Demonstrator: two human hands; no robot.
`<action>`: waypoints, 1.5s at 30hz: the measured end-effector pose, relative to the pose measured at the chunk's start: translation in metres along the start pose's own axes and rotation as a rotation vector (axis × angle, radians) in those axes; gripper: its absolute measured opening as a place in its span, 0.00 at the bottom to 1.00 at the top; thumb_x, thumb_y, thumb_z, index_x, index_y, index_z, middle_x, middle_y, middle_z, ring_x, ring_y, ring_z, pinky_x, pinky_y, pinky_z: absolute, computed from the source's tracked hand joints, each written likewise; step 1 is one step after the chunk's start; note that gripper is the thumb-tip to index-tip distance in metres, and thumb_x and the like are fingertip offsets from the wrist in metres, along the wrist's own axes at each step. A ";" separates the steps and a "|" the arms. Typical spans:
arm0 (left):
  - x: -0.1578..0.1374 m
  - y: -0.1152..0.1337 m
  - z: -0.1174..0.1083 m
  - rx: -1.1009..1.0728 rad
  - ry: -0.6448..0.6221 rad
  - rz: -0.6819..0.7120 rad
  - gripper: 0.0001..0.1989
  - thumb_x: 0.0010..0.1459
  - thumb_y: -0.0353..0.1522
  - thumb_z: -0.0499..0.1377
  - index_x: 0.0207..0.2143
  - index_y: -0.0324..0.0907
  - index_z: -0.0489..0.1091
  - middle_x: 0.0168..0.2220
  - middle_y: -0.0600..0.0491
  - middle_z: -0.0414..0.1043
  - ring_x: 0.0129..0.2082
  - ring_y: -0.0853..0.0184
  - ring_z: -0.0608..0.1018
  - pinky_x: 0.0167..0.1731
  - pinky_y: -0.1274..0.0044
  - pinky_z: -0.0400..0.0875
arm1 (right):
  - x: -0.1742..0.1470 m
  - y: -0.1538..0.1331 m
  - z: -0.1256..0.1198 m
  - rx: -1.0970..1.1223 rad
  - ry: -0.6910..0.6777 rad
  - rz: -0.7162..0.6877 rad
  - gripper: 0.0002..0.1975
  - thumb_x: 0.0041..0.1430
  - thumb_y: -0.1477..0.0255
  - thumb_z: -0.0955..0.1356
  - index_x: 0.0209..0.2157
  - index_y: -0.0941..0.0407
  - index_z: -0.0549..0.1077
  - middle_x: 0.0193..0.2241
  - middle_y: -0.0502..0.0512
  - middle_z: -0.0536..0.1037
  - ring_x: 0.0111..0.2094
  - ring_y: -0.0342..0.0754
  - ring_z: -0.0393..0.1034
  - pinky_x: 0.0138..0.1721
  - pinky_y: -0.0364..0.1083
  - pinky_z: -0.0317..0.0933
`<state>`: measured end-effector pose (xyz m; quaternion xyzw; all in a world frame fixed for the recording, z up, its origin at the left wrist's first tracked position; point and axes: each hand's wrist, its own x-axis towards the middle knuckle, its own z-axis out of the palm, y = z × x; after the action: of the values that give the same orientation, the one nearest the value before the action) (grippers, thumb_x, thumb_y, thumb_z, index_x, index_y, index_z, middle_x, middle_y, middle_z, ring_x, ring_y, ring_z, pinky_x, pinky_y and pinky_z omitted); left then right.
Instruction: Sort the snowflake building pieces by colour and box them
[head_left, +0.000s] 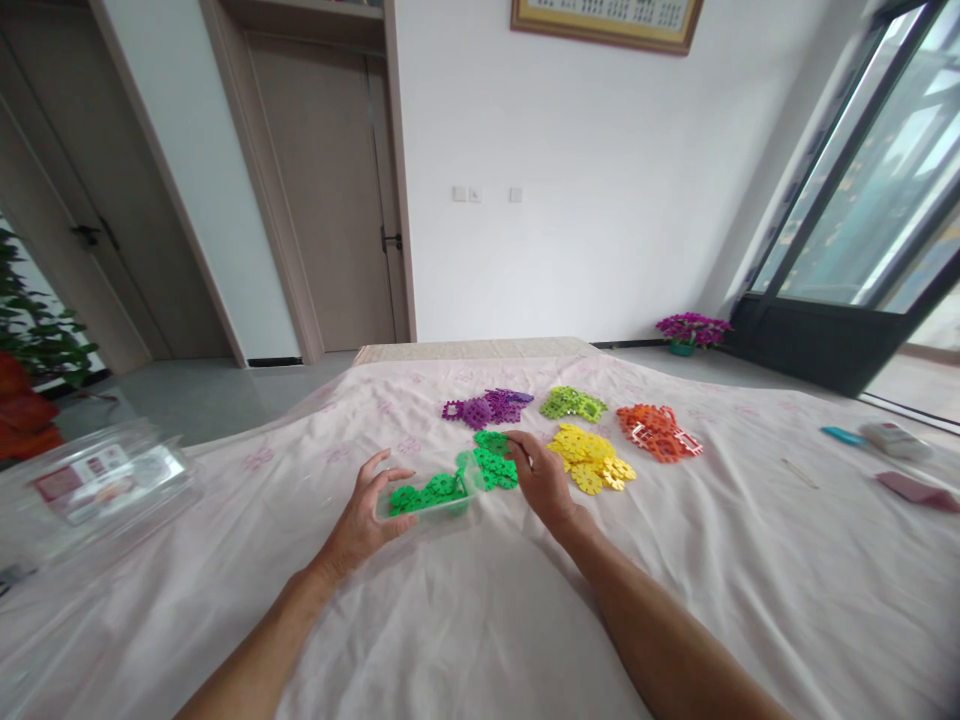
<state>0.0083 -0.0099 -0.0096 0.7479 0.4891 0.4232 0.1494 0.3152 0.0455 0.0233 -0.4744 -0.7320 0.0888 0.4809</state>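
The left hand (366, 512) holds the box (441, 514) between curved fingers and thumb; some green pieces (441, 486) lie inside; the right hand (545, 484), fingertips nearly meeting, is at the green pile (498, 470), any grip unclear; purple (480, 411), lime (574, 403), yellow (585, 452), orange piles (654, 430) lie outside.

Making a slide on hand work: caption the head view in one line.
Left hand holding a clear container of green pieces, right hand at the green pile beside the yellow pile.
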 end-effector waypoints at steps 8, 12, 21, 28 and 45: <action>0.001 0.003 0.000 0.017 0.017 -0.001 0.26 0.51 0.43 0.67 0.52 0.45 0.72 0.65 0.43 0.51 0.66 0.48 0.58 0.64 0.54 0.56 | -0.015 -0.039 0.011 -0.118 -0.269 -0.393 0.14 0.70 0.65 0.61 0.45 0.51 0.77 0.40 0.56 0.81 0.42 0.49 0.73 0.46 0.47 0.64; 0.001 0.000 0.001 -0.005 0.013 0.004 0.27 0.51 0.44 0.67 0.52 0.45 0.72 0.65 0.43 0.51 0.67 0.49 0.58 0.64 0.55 0.56 | -0.009 -0.028 0.007 -0.192 -0.195 -0.284 0.15 0.71 0.67 0.60 0.45 0.52 0.77 0.41 0.57 0.80 0.44 0.49 0.71 0.47 0.47 0.63; 0.001 -0.002 0.001 -0.018 0.002 0.008 0.28 0.51 0.46 0.66 0.52 0.45 0.71 0.65 0.43 0.50 0.67 0.48 0.57 0.64 0.54 0.56 | 0.002 0.002 -0.013 -0.667 -0.378 0.237 0.16 0.64 0.61 0.65 0.48 0.53 0.77 0.47 0.60 0.74 0.48 0.54 0.69 0.41 0.46 0.60; 0.001 -0.001 0.001 -0.026 0.004 0.002 0.28 0.51 0.47 0.66 0.52 0.45 0.71 0.65 0.42 0.50 0.66 0.47 0.58 0.64 0.54 0.56 | 0.006 0.006 -0.017 -0.712 -0.481 0.290 0.16 0.63 0.59 0.65 0.43 0.54 0.77 0.45 0.61 0.75 0.48 0.56 0.69 0.36 0.46 0.56; 0.000 -0.005 0.002 -0.020 -0.016 -0.007 0.29 0.52 0.48 0.65 0.53 0.46 0.70 0.66 0.42 0.48 0.67 0.47 0.56 0.64 0.53 0.54 | 0.009 0.018 -0.021 -0.554 -0.457 0.410 0.14 0.61 0.62 0.66 0.44 0.54 0.72 0.41 0.58 0.79 0.43 0.53 0.73 0.32 0.44 0.51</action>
<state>0.0067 -0.0073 -0.0135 0.7480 0.4863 0.4216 0.1619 0.3422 0.0558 0.0294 -0.6900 -0.7064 0.0853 0.1325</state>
